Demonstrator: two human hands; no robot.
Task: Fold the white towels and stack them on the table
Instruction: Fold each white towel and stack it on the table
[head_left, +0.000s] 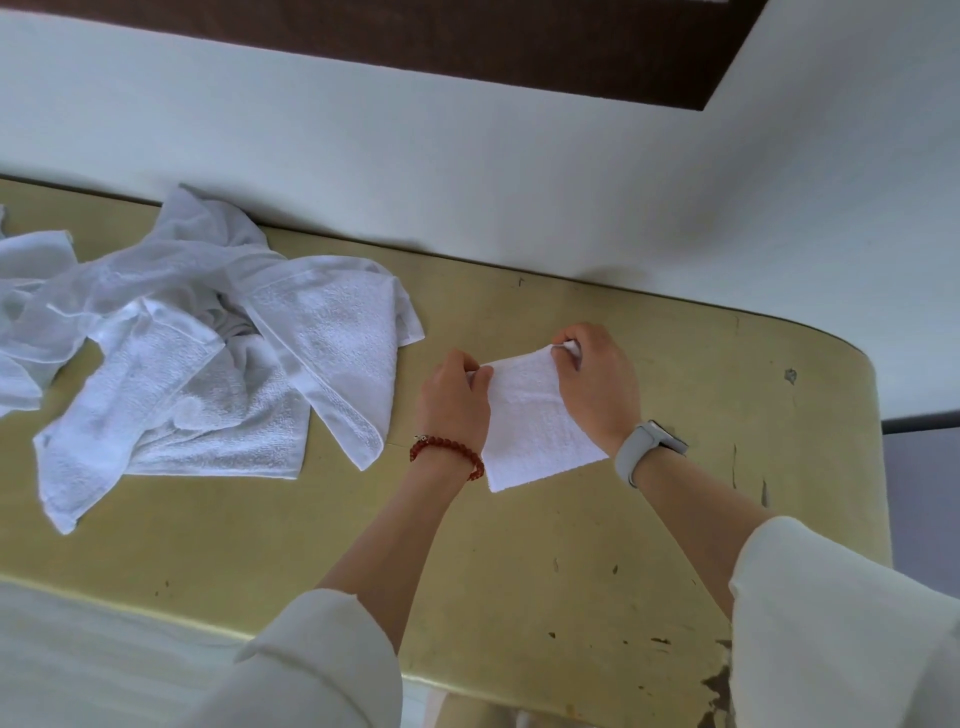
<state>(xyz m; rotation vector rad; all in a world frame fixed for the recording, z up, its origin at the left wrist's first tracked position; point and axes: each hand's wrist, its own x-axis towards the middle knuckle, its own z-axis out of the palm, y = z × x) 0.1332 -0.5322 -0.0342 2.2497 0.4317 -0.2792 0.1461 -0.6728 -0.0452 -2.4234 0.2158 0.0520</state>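
A small folded white towel (535, 415) lies on the yellow table (571, 545), right of centre. My left hand (454, 397) pinches its far left corner and my right hand (597, 379) pinches its far right corner. The near edge of the towel rests on the tabletop between my wrists. A loose pile of unfolded white towels (208, 358) sprawls over the left part of the table, apart from my hands.
A white wall (467, 182) runs right behind the table's far edge. The table's rounded right end (878, 415) is chipped and scratched. White fabric (78, 660) lies along the near left edge. A red bead bracelet and a grey watch sit on my wrists.
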